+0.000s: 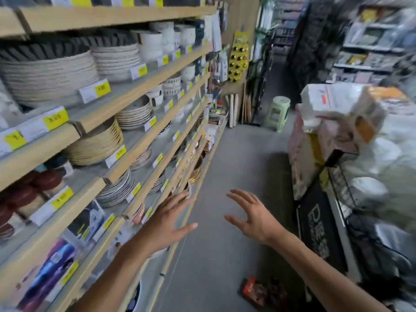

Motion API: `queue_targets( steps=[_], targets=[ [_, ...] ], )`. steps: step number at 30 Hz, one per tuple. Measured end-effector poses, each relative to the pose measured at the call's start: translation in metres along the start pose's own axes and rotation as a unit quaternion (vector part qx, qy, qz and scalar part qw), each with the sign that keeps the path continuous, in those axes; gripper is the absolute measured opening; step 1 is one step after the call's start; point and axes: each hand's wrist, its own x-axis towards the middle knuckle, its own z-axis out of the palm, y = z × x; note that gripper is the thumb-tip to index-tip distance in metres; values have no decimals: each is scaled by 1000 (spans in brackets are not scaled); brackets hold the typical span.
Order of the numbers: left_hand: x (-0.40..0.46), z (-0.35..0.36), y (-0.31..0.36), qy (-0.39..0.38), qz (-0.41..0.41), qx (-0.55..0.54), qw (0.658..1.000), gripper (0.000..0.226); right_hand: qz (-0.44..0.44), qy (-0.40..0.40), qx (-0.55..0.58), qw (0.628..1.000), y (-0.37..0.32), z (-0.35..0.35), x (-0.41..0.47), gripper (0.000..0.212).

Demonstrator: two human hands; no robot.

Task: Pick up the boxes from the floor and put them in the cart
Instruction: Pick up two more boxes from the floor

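A dark red box (pixel 262 292) lies on the grey floor at the bottom of the view, below my right forearm. The wire cart (pixel 342 188) stands at the right, piled with white bags and cartons; a pink and cream carton (pixel 308 154) leans at its near side. My left hand (pixel 167 224) and my right hand (pixel 254 218) are stretched forward over the aisle, fingers spread, holding nothing. The view is blurred by motion.
Wooden shelves (pixel 126 95) with stacked plates, bowls and yellow price tags run along the left. A pale green plastic stool (pixel 278 111) stands at the far end of the aisle. More shelving (pixel 371 48) fills the back right.
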Motion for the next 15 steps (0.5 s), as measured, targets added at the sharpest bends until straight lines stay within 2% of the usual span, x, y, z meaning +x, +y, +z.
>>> queue_targets(
  steps=[4,9,15],
  targets=[
    [45,12,-13,-47,45,-21,998,74,78,51,17,996,17,-9,-1,86],
    [100,53,-12,-115,89,-54,988,74,190,93,20,977,54,-23,-31,70],
    [166,108,16,-190,159,-46,968,69,309,114,25,944,114,-32,-79,72]
  ],
)
